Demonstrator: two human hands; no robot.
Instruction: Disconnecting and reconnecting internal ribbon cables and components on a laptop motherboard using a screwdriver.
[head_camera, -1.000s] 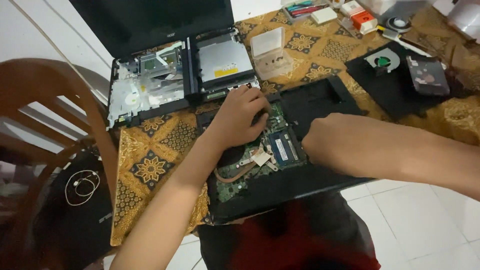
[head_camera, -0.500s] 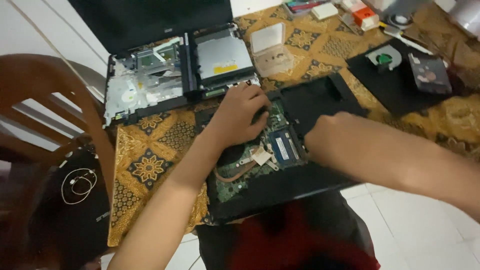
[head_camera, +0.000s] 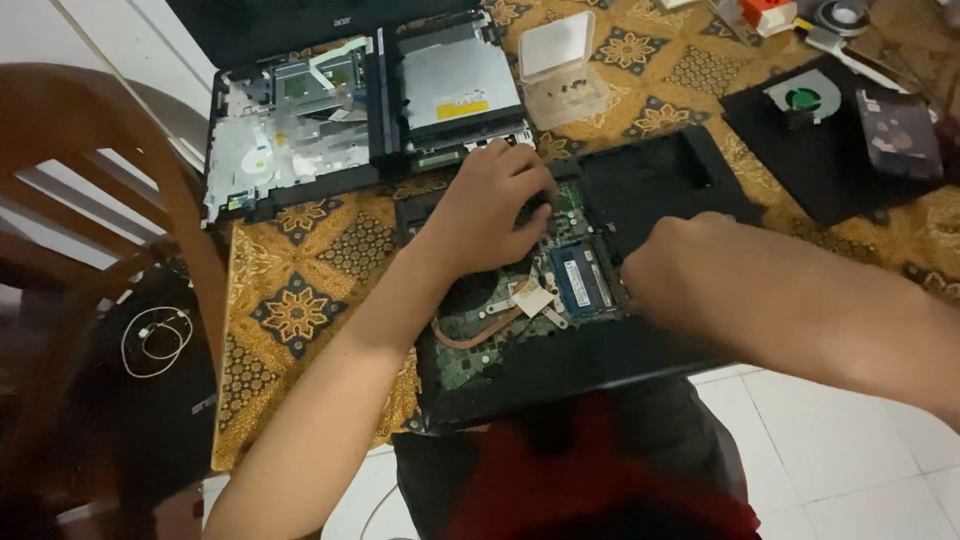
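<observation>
An opened black laptop base (head_camera: 560, 370) lies at the table's front edge, its green motherboard (head_camera: 480, 320), copper heat pipe (head_camera: 470, 335) and blue memory module (head_camera: 578, 282) exposed. My left hand (head_camera: 485, 215) rests palm-down on the board's upper part, fingers curled near the top edge. My right hand (head_camera: 665, 265) sits at the board's right edge beside the memory module; its fingers are hidden behind the wrist. Whether either hand grips anything is not visible.
A second dismantled laptop (head_camera: 330, 130) with an optical drive (head_camera: 455, 75) lies behind. A clear plastic box with screws (head_camera: 565, 70), a fan (head_camera: 800, 100) on a black panel (head_camera: 830, 160), a wooden chair (head_camera: 90, 220) at left and a patterned brown cloth (head_camera: 300, 300) surround it.
The view has drifted slightly. Both hands stay on the open laptop base, with the left hand's fingers shifting a little over the board.
</observation>
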